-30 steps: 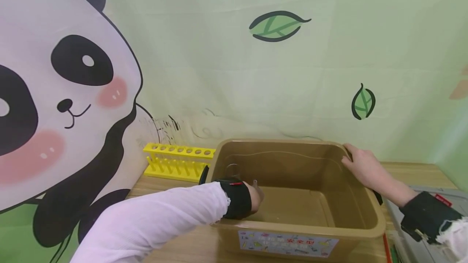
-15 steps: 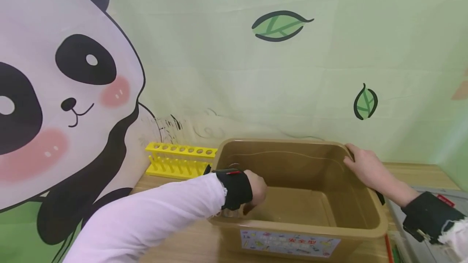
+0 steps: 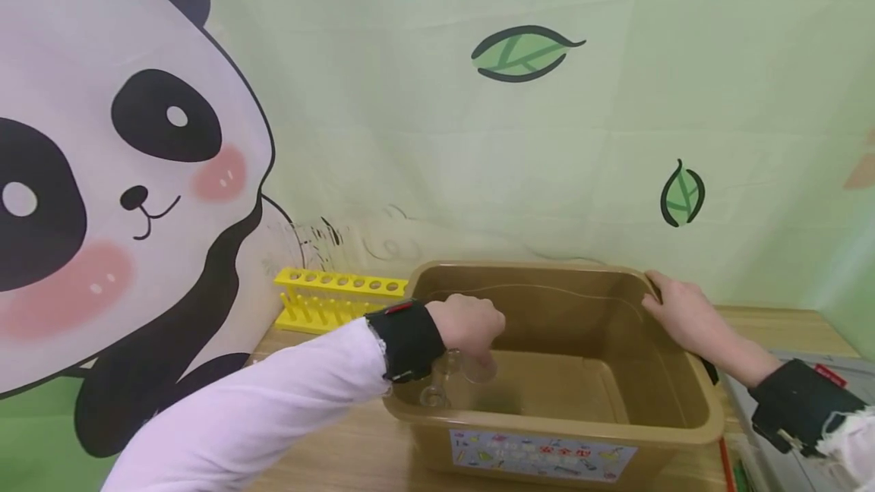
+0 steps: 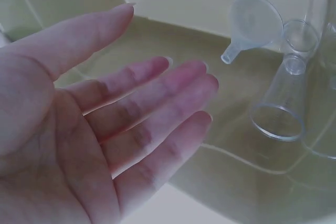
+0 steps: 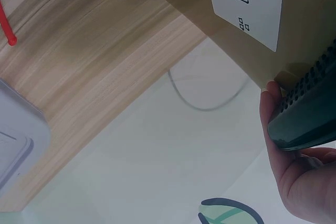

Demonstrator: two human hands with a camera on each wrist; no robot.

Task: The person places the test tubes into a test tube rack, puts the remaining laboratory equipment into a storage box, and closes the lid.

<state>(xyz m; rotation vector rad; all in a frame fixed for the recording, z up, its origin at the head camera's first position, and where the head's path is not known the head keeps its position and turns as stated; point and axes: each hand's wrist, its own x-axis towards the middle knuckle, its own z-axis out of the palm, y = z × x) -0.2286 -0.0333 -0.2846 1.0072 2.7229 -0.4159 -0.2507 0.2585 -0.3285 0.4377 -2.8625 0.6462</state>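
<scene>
My left hand [image 3: 470, 325] is inside a brown plastic storage box [image 3: 547, 422], above its left part. In the left wrist view its fingers [image 4: 152, 135] are spread and fairly straight, with nothing held. Just beyond the fingertips lie a small clear funnel [image 4: 255, 20] and a clear flared vessel like a conical flask [image 4: 281, 100]. Other clear pieces are partly cut off at that view's right edge. My right hand [image 3: 683, 313] grips the box's rim at the far right corner. In the right wrist view it is beside the dark handle [image 5: 310, 114].
A yellow test tube rack [image 3: 342, 283] stands left of the box, against the printed wall cloth [image 3: 410, 135]. Right of the box lies a grey plastic lid or case [image 5: 18, 135]. A thin red rod [image 5: 7, 27] lies on the wooden table [image 5: 100, 77].
My left hand has risen from low in the box, and clear pieces now show beneath it. The right hand stays on the rim.
</scene>
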